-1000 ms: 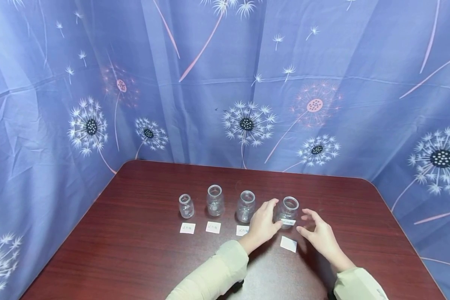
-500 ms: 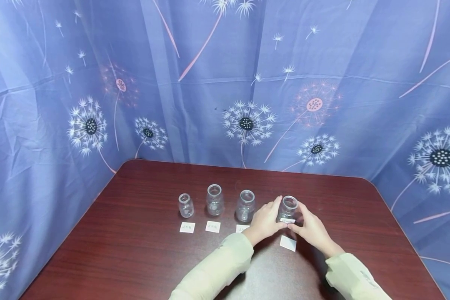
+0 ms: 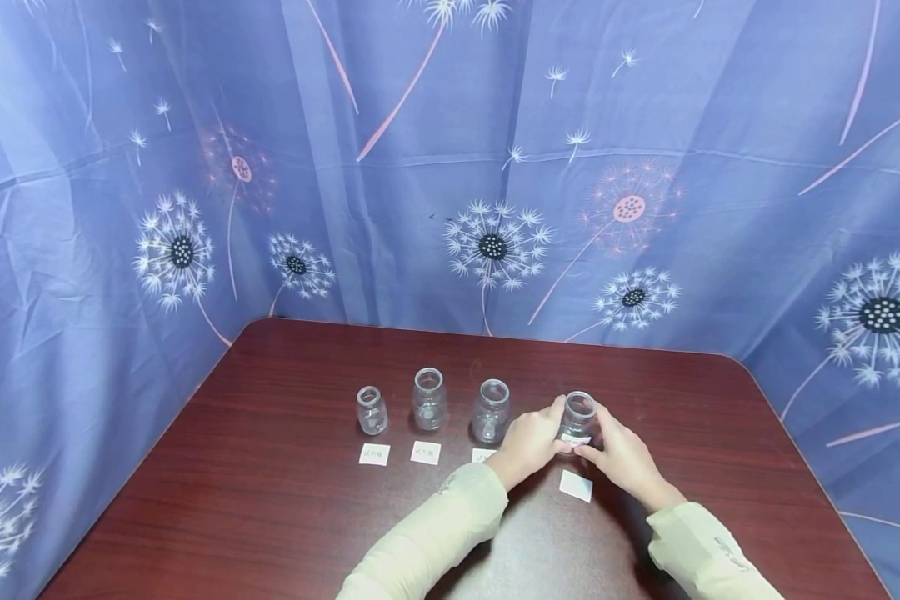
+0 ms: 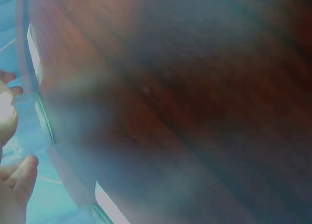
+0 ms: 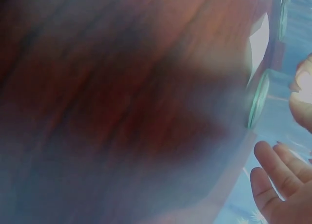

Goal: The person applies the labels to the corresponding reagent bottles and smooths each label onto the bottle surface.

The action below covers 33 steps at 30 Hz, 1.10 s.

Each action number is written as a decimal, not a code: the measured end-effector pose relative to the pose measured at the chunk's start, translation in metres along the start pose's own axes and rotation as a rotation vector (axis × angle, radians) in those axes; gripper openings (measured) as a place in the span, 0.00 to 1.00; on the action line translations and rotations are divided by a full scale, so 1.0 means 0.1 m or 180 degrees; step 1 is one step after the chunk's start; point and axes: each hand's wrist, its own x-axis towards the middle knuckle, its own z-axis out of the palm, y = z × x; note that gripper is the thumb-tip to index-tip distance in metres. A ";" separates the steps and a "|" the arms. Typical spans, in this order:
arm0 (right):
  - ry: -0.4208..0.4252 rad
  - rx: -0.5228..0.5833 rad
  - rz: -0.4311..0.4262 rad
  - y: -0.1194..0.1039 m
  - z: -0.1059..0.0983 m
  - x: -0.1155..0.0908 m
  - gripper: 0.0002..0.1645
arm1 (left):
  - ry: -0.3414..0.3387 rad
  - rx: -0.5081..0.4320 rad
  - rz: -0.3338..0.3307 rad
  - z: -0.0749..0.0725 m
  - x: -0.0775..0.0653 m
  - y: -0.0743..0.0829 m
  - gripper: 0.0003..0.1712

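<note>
A clear glass jar (image 3: 581, 406) stands at the right end of a row, with a white label (image 3: 575, 439) on its front. My left hand (image 3: 528, 442) holds it from the left, fingers along the side and thumb at the label's left end. From the other side my right hand (image 3: 630, 457) grips the jar, its thumb at the label's right end. Both wrist views catch only parts of the hands at the edge, with the jar's greenish base (image 5: 258, 101) between them. Just in front of the jar lies a small blank white paper (image 3: 576, 486).
Three more glass jars stand to the left: a small one (image 3: 372, 412), a taller one (image 3: 429, 402) and another (image 3: 491, 412) close beside my left hand. White cards with writing (image 3: 375, 454) lie before them. A blue dandelion curtain (image 3: 420, 250) surrounds the dark red table (image 3: 255, 467).
Both hands have closed in on the right-hand jar from either side, the right one moving left and the left one slightly right. Their thumbs now meet the label's ends.
</note>
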 end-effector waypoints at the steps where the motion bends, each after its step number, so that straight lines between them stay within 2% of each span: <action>1: -0.0011 -0.0005 -0.0033 0.00 -0.01 0.00 0.45 | -0.0028 0.0051 0.0025 -0.01 0.00 -0.01 0.40; 7: 0.0041 -0.0123 -0.0316 0.04 -0.07 0.00 0.42 | -0.0110 0.0271 0.0160 -0.06 -0.01 -0.03 0.35; 14: 0.0227 -0.0171 -0.0627 0.10 -0.08 0.01 0.39 | -0.0233 0.0160 0.0153 -0.08 -0.01 -0.06 0.35; 20: 0.0151 -0.0108 -0.0841 0.14 -0.15 0.02 0.35 | -0.0491 0.0012 0.0171 -0.13 0.01 -0.08 0.37; 27: -0.0221 -0.0035 -0.0787 0.15 -0.29 0.03 0.27 | -0.0569 -0.0049 0.0238 -0.18 0.02 -0.09 0.34; 33: -0.0264 -0.0029 -0.0724 0.16 -0.32 0.04 0.27 | -0.0513 -0.0081 0.0255 -0.17 0.03 -0.10 0.32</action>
